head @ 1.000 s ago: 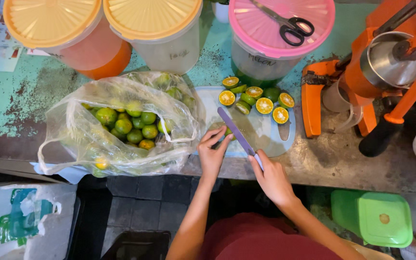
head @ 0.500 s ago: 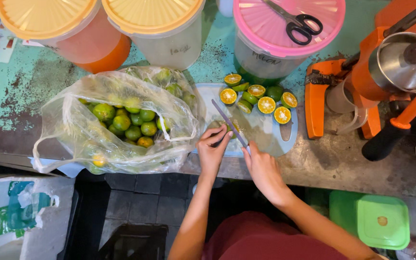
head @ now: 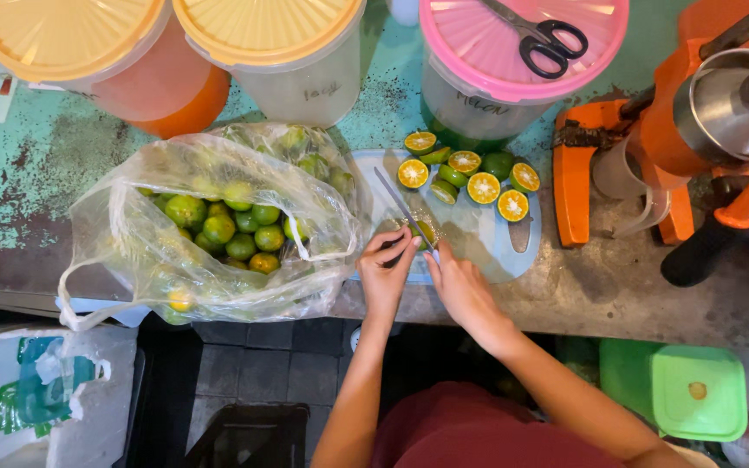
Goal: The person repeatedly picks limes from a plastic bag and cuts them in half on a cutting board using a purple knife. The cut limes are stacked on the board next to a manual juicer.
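Two hands meet over a pale blue cutting board (head: 487,238) on the worn surface (head: 617,286). One, the left hand (head: 385,270), has its grip closed around a small green citrus fruit (head: 424,230), fingertips pinning it to the board. Its partner, the right hand (head: 459,288), has its grip clamped on the handle of a knife (head: 400,208), whose blade angles up and to the left across the fruit. Just beyond them, near the far edge of the board, lie the cut halves (head: 470,178), most with orange flesh up, bunched close together. Left of the board, touching it, sits a clear plastic bag (head: 218,234) full of whole green fruit. Behind stand two tubs with yellow lids (head: 162,35) and a pink-lidded tub (head: 522,52) with black-handled scissors (head: 543,35) on top. An orange juice press (head: 695,130) stands to the right, and a green lidded box (head: 700,390) sits lower down.
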